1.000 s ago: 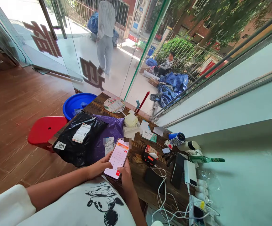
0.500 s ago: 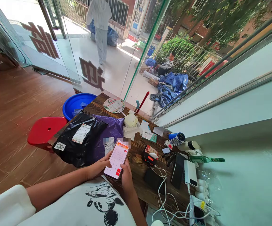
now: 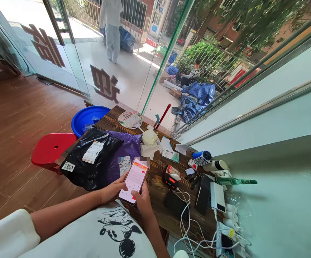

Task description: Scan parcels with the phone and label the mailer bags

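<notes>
Between both hands I hold a smartphone upright over the near edge of the dark wooden table. Its lit screen shows a keypad with a red key low on the right. My left hand is closed along the left side, thumb on the screen. My right hand grips the right side, its thumb lying over the lower keys. Just beyond the phone lies a purple parcel bag with a printed label. A black parcel bag, tagged 5013, overlaps it on the left.
A red stool and a blue tub stand left of the table. To the right are a small black-and-red device, a green bottle, a white power bank and tangled white cables. People are outside the glass.
My right thumb has moved left and down across the screen, over the red key's area. The person walking outside has moved farther away. The parcels have not moved.
</notes>
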Demonstrator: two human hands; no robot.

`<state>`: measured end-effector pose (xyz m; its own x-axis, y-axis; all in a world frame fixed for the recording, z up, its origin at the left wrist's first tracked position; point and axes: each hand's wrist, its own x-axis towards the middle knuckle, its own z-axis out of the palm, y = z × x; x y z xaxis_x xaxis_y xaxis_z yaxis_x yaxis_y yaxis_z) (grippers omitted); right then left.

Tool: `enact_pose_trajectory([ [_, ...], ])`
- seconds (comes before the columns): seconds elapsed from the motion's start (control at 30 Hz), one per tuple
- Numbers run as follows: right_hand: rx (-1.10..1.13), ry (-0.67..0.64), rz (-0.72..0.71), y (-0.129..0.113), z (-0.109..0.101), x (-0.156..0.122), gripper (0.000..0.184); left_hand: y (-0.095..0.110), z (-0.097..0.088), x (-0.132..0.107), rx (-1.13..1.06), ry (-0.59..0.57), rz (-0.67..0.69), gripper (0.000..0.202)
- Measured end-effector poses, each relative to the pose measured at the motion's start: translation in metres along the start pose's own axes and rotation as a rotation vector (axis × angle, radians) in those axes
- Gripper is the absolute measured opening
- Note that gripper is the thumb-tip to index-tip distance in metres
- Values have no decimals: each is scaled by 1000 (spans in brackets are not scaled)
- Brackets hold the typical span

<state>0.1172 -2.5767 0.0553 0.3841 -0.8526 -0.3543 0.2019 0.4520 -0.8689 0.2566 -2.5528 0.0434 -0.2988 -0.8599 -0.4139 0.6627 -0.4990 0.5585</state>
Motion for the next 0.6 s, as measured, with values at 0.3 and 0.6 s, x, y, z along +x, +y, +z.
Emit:
enact_pose_trajectory([
  [0.3, -1, 16, -22, 4, -3, 0, 64, -1, -4, 0, 71, 1, -64, 114],
  [0.6, -57, -22, -43, 8, -6, 2, 70, -11, -13, 11, 42, -33, 71, 113],
])
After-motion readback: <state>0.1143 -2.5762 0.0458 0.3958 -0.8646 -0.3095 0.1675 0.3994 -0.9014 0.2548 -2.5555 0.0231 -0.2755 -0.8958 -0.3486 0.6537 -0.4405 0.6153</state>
